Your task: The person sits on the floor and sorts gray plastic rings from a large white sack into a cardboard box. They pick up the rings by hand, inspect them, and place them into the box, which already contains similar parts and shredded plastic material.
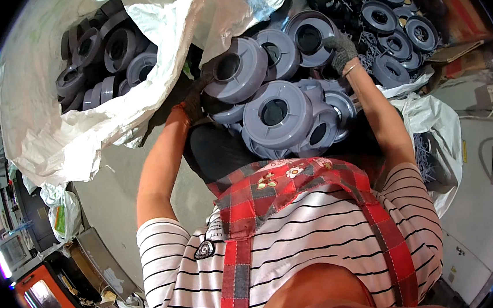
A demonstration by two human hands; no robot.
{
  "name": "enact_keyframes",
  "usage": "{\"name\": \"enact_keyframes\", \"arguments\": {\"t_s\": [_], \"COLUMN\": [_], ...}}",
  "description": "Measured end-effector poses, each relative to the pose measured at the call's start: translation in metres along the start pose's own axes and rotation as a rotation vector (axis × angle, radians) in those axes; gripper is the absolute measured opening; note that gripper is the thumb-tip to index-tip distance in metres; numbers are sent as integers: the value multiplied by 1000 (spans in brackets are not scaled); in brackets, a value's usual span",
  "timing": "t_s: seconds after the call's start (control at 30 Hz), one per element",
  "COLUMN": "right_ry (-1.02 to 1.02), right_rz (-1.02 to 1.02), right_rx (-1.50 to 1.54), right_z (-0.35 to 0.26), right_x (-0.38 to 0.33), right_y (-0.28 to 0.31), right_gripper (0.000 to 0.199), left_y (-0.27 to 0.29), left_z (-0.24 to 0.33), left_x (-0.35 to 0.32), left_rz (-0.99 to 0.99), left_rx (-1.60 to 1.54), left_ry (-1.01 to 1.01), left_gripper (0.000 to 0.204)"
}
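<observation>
My left hand (194, 95), in a dark glove, grips the rim of a grey round plastic spool (237, 69) with a dark centre hole. My right hand (341, 50), in a grey glove, rests on another grey spool (310, 35) further back. Between my arms lies a heap of the same grey spools (281, 113), piled against my lap above a red checked apron (272, 189).
A big white woven sack (54, 134) at the left holds several dark grey spools (105, 55). More spools (395, 15) and plastic scraps lie at the far right. A white bag (435, 122) sits by my right arm. An orange machine (43, 297) stands at lower left.
</observation>
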State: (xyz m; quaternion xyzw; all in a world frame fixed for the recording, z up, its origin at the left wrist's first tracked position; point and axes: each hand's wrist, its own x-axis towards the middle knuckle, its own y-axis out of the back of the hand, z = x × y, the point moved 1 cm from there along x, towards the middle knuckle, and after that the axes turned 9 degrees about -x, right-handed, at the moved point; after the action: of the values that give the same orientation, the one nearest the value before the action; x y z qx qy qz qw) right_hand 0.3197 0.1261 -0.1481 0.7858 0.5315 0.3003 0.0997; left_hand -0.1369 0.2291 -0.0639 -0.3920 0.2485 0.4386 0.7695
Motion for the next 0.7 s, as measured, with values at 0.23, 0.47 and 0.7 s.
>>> {"name": "enact_keyframes", "arguments": {"t_s": [0.23,0.47,0.7], "right_ry": [-608,248,-396], "right_rz": [-148,-121,-222], "right_rx": [1080,230,1026], "right_z": [-85,-25,-155], "right_x": [3,-1,-12], "right_y": [-45,-63,-38], "right_gripper": [43,49,63], "left_y": [8,-40,-99], "left_z": [-9,5,-7], "left_x": [-11,-14,-37], "left_rz": [-55,-54,-173], "left_rx": [-239,62,-149], "left_ry": [21,-195,-514], "left_gripper": [62,52,44]}}
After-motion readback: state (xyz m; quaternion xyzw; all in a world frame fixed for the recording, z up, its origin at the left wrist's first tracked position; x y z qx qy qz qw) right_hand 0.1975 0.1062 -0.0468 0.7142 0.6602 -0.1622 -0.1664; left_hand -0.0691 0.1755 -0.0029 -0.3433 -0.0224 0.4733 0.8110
